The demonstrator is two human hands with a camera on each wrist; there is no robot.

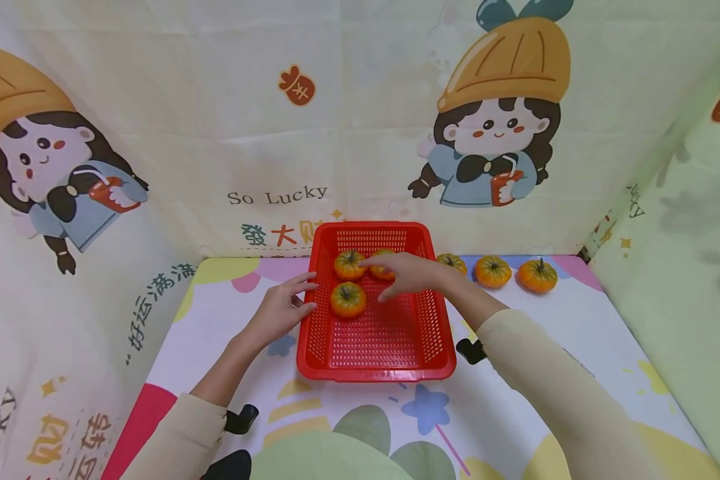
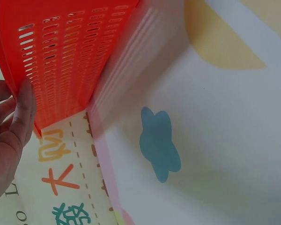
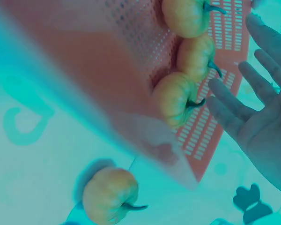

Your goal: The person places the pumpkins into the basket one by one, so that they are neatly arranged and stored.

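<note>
A red plastic basket (image 1: 390,333) with slotted walls stands on the table. In it lie three small orange pumpkins: one front left (image 1: 348,300), one behind it (image 1: 349,265), and one at the back (image 1: 383,261) partly hidden by my right hand. My left hand (image 1: 282,307) holds the basket's left rim; in the left wrist view one finger (image 2: 25,105) lies against the outer wall. Above the pumpkins hovers my right hand (image 1: 408,273), fingers spread, with nothing in it. The right wrist view shows its palm (image 3: 267,126) apart from the pumpkin stems.
Right of the basket, three more pumpkins sit in a row along the back: a near one (image 1: 452,262), a middle one (image 1: 493,271) and a far one (image 1: 537,276). A printed cloth wall (image 1: 372,147) rises directly behind the basket. Side cloths flank the patterned table (image 1: 576,353).
</note>
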